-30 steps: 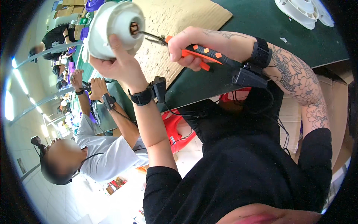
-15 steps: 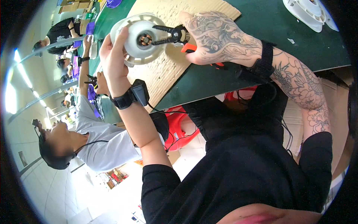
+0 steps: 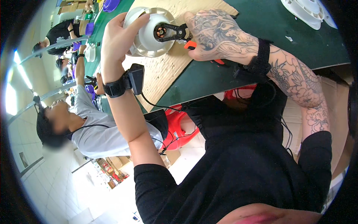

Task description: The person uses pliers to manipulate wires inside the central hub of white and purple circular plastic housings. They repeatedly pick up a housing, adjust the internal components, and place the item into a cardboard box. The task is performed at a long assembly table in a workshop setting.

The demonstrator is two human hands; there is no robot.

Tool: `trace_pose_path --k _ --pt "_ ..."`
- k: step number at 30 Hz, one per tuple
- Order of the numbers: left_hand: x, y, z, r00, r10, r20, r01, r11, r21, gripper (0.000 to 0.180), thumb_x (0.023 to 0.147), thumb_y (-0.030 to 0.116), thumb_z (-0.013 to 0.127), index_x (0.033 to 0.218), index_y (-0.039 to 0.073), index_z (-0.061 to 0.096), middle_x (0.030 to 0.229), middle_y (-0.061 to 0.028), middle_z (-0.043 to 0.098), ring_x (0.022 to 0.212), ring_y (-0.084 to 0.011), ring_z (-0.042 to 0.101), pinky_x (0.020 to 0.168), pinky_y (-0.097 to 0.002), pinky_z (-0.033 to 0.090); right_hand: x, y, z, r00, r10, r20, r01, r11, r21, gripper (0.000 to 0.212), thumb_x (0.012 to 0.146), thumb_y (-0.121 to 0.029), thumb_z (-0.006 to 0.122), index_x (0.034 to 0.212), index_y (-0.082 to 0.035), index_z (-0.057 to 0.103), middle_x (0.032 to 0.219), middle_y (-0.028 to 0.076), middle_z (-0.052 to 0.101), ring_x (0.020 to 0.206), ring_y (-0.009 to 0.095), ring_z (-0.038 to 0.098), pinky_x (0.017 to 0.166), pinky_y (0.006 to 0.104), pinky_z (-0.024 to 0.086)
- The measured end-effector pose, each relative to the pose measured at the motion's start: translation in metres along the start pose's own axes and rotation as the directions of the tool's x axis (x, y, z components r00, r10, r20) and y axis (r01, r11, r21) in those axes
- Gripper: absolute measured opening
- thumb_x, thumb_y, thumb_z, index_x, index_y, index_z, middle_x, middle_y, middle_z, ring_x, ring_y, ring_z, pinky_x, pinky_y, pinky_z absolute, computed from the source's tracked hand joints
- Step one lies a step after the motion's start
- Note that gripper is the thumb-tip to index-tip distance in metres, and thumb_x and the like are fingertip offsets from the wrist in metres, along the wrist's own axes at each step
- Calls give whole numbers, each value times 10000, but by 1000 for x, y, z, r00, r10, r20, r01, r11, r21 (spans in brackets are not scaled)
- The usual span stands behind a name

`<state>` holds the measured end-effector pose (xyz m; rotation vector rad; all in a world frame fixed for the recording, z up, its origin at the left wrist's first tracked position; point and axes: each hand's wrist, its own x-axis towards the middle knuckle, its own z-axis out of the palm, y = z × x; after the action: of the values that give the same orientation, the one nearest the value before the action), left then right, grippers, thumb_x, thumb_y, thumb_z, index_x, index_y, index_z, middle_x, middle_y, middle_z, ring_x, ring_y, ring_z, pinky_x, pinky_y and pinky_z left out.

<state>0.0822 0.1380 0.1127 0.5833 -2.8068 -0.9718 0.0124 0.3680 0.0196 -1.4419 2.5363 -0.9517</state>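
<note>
Housing (image 3: 149,37) sits in the left hand (image 3: 116,43), thumb laid over its white dome and fingers wrapped round the rim behind. The right hand (image 3: 220,33) is closed about the pliers (image 3: 180,32); its fingers are mostly hidden under the back of the hand, with a bit of orange handle (image 3: 190,45) showing below. Their black jaws stand spread at the housing's mouth, one on either side of the copper core (image 3: 161,32); whether they touch it cannot be told.

The mouth faces the right hand, probably to give the jaws a straight way in, and the left grip seems meant to steady the piece against them. So the housing lies just right of the left palm and left of the right hand, seemingly raised above the cardboard (image 3: 164,80), which may shield the tabletop (image 3: 201,76).

Farther out, well to the right hand's right, are white parts (image 3: 304,14) and, nearer, a white scrap (image 3: 289,39). Beyond the left forearm, a co-worker (image 3: 99,132) holds a black tool (image 3: 90,81).
</note>
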Motion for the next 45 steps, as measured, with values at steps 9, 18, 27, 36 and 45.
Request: trace_pose_path --k 9,18,27,36,45 --pt "17 -10 2 998 63 -8 -63 997 41 552 832 422 778 1115 -48 714 836 -105 727 690 -142 693 517 -298 525 8 17 1 973 -177 -150 189 979 71 478 698 -271 801 1057 -32 594 766 139 674 759 332 701 723 413 550" --pt "10 1 5 1000 -15 -10 16 990 140 514 907 385 758 1182 -45 704 968 -90 737 837 -130 675 745 -259 524 10 13 6 984 -97 -151 106 993 57 435 669 -316 770 926 21 673 740 179 670 722 350 694 718 417 546" --pt "16 -5 10 999 -41 -26 45 979 199 505 913 398 746 1149 -47 713 947 -84 738 822 -126 677 731 -258 524 17 19 19 982 -106 -158 117 991 64 448 683 -355 770 911 17 667 728 182 665 724 351 696 721 423 539" --pt "25 -19 13 999 23 -23 -19 988 154 501 886 415 755 1087 -43 718 879 -102 733 746 -139 687 645 -280 535 15 27 18 979 -140 -146 165 971 171 449 700 -359 764 962 -10 660 844 176 664 811 339 675 765 442 512" --pt "23 -14 19 999 27 -45 -17 979 204 526 843 409 798 1085 -52 719 904 -113 745 767 -160 709 657 -298 550 16 41 36 962 -226 -154 247 960 135 468 757 -326 762 1107 -34 658 1072 169 664 1008 331 647 894 434 486"
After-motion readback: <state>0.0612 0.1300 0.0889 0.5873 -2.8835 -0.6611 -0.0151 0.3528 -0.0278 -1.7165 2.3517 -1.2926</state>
